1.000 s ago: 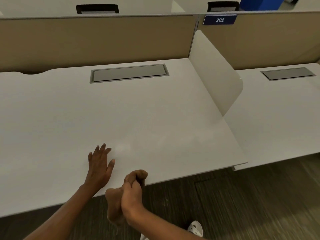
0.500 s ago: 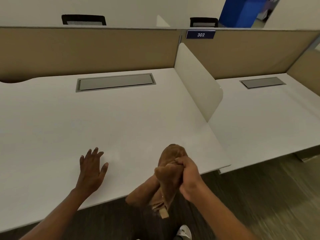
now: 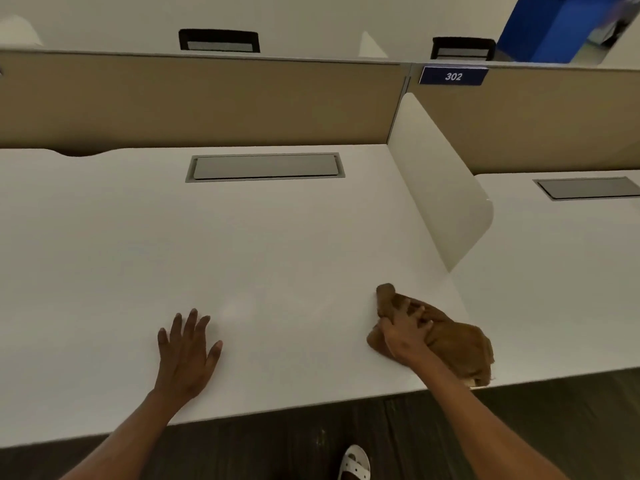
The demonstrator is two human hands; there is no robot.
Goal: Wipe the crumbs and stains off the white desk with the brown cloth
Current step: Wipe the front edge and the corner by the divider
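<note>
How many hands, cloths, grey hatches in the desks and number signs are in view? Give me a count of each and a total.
Hands: 2, left hand and right hand
Brown cloth: 1
Grey hatches: 2
Number sign: 1
Total: 6

One head view — high, close, looking forward and down over the white desk [image 3: 277, 258].

Partition: a tan fabric panel [image 3: 214, 102] ran behind the desks, carrying a blue plate marked 302 [image 3: 453, 76].
Divider: a cream rounded screen [image 3: 440, 188] stood between neighbouring desktops.
Cable hatches: grey lids [image 3: 265, 167] sat recessed.
Floor: dark wood-grain planks [image 3: 433, 431].
Chairs: black backs [image 3: 219, 40] showed beyond.
</note>
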